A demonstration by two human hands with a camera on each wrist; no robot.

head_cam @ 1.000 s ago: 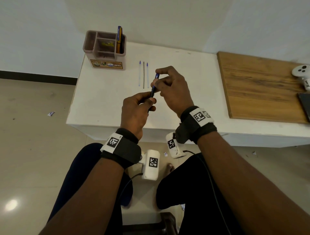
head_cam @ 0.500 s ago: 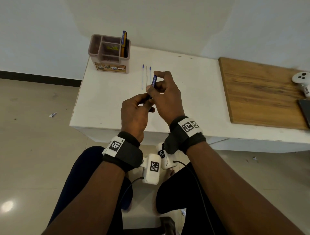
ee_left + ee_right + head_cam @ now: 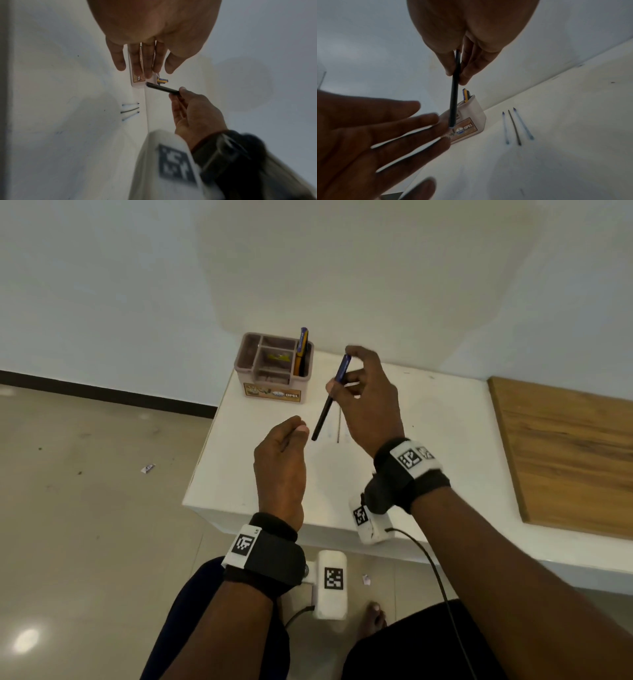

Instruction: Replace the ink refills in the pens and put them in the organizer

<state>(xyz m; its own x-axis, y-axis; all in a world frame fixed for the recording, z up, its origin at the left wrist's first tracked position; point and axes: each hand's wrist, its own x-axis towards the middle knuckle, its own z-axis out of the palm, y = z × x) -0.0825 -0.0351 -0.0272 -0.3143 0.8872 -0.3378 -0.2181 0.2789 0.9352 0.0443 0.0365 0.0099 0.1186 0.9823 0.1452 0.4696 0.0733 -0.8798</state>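
Over table (image 3: 260, 474), right hand (image 3: 368, 398) pinches pen (image 3: 330, 397).

three refills (image 3: 515, 127), three pens (image 3: 330, 397), one organizer (image 3: 274, 369), two hands (image 3: 279, 463).

A white table (image 3: 260, 474) stands against plain white walls (image 3: 137, 285). The tiled floor (image 3: 85, 525) is glossy, with a dark skirting strip (image 3: 102, 397).
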